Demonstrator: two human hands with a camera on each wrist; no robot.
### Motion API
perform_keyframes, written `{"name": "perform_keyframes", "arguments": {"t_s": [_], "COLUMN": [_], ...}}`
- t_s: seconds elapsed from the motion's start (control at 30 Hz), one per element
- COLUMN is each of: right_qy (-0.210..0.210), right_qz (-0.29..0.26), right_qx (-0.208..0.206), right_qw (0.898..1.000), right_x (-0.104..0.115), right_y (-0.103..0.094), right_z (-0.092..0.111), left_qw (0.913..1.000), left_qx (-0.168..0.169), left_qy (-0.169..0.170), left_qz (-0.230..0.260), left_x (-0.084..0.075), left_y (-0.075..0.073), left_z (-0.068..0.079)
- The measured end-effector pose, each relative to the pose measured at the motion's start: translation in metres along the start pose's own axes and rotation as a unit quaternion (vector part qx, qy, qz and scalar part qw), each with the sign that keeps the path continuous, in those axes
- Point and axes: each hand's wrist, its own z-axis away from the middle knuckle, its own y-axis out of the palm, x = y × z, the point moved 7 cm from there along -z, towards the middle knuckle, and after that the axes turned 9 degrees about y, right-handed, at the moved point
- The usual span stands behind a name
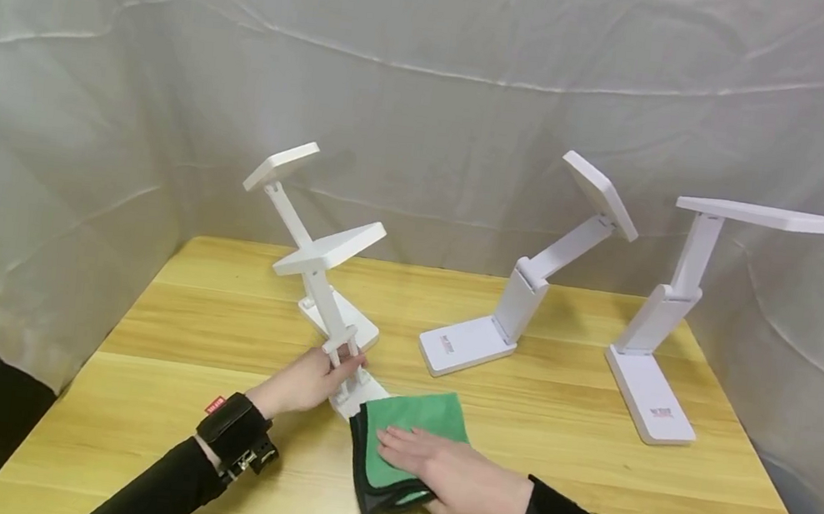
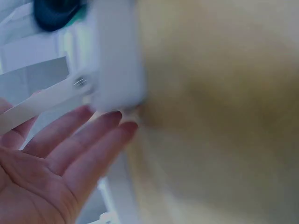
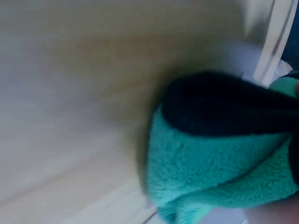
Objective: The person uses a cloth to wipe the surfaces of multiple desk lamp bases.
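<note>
My left hand (image 1: 308,380) grips the lower arm of a white folding desk lamp (image 1: 330,315) at the front left. In the left wrist view, its fingers (image 2: 88,144) reach beside the lamp's pale base (image 2: 119,56). My right hand (image 1: 460,480) holds a folded green cloth (image 1: 418,417) with black trim over the near end of that base. The fingers lie across the top of the cloth, and the thumb is mostly hidden. In the right wrist view, the fluffy cloth (image 3: 219,163) bulges close over the table.
Behind the held lamp stands another white lamp (image 1: 286,164). Two more unfolded lamps stand to the right, one centre right (image 1: 520,302) and one far right (image 1: 662,317). The wooden table (image 1: 553,423) is bordered by pale draped fabric (image 1: 433,125).
</note>
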Motion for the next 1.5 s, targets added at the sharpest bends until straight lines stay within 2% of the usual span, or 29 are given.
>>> {"name": "perform_keyframes", "arguments": {"t_s": [0.13, 0.23, 0.3, 0.4, 0.53, 0.6, 0.7, 0.8, 0.87, 0.93, 1.03, 1.17, 1.23, 1.33, 1.4, 1.5], "right_qy": [0.03, 0.024, 0.008, -0.026, -0.056, -0.049, -0.014, 0.012, 0.014, 0.009, 0.0, 0.042, 0.076, 0.122, 0.154, 0.216], "right_qz": [0.001, 0.019, 0.027, 0.013, -0.04, -0.057, -0.054, -0.022, 0.008, 0.025, 0.024, -0.046, -0.097, -0.188, -0.235, -0.32], "right_qx": [-0.003, -0.001, 0.005, 0.018, 0.036, 0.037, 0.023, 0.007, 0.002, 0.001, 0.001, 0.002, -0.007, -0.033, -0.052, -0.069], "right_qw": [1.0, 1.0, 1.0, 0.999, 0.997, 0.996, 0.998, 1.0, 1.0, 1.0, 1.0, 0.998, 0.992, 0.974, 0.958, 0.92], "right_x": [-0.006, -0.004, -0.001, 0.003, -0.002, -0.008, -0.017, -0.017, -0.013, -0.007, -0.002, -0.005, -0.01, -0.019, -0.026, -0.04], "right_y": [-0.006, -0.007, -0.005, -0.001, 0.0, -0.002, -0.006, -0.007, -0.006, -0.004, -0.002, -0.002, -0.001, -0.002, -0.003, -0.002], "right_z": [-0.023, -0.041, -0.044, -0.033, -0.008, -0.003, -0.01, -0.031, -0.041, -0.044, -0.031, -0.006, 0.002, 0.005, 0.002, -0.008], "left_qw": [1.0, 0.9999, 0.9998, 0.9997, 0.9998, 0.9998, 0.9998, 0.9998, 0.9994, 0.9986, 0.9975, 0.9949, 0.992, 0.9864, 0.9842, 0.982], "left_qx": [0.001, 0.001, 0.008, 0.014, 0.013, 0.015, 0.018, 0.018, 0.016, 0.013, 0.002, -0.035, -0.054, -0.077, -0.086, -0.1], "left_qy": [0.001, 0.016, 0.02, 0.018, 0.011, 0.007, 0.004, 0.009, 0.025, 0.043, 0.055, 0.04, 0.036, 0.044, 0.049, 0.045], "left_qz": [0.007, 0.003, 0.003, 0.001, 0.002, 0.009, 0.006, -0.004, -0.015, -0.027, -0.044, -0.086, -0.108, -0.138, -0.147, -0.154], "left_x": [0.004, 0.003, 0.003, 0.005, 0.006, 0.006, 0.007, 0.008, 0.007, 0.005, 0.003, 0.002, 0.002, 0.001, 0.001, 0.001], "left_y": [0.002, 0.002, 0.003, 0.005, 0.004, 0.003, 0.001, 0.0, 0.002, 0.003, 0.005, 0.004, 0.004, 0.007, 0.009, 0.013], "left_z": [0.002, 0.001, 0.0, 0.0, 0.002, 0.004, 0.005, 0.004, 0.002, 0.0, -0.002, 0.003, 0.009, 0.018, 0.019, 0.018]}}
